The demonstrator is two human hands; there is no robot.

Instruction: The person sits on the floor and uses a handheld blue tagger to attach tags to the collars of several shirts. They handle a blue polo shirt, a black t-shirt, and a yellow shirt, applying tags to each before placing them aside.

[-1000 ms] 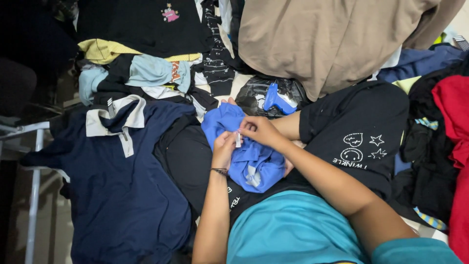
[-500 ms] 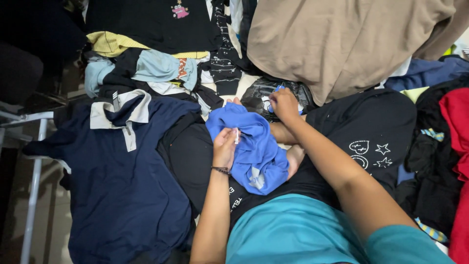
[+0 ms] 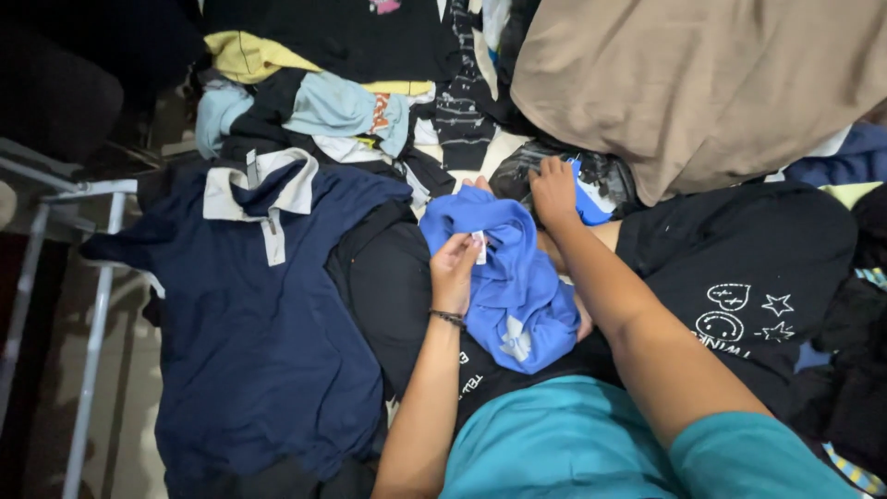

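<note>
A crumpled blue garment (image 3: 513, 277) lies on a pile of dark clothes in front of me. My left hand (image 3: 455, 270) pinches its small white label (image 3: 479, 246) at the garment's upper left edge. My right hand (image 3: 554, 189) reaches past the blue garment and rests, fingers closed, on a dark plastic-wrapped bundle (image 3: 605, 180) with a blue patch, just under a large tan cloth (image 3: 702, 83). Whether it grips the bundle I cannot make out.
A navy polo shirt with a beige collar (image 3: 259, 305) is spread at left beside a metal rack frame (image 3: 92, 305). A black printed garment (image 3: 748, 277) lies right. Yellow, light-blue and black clothes (image 3: 305, 102) are heaped at the back.
My right hand left the blue garment and moved up and away to the dark bundle. My left hand stayed on the garment's label.
</note>
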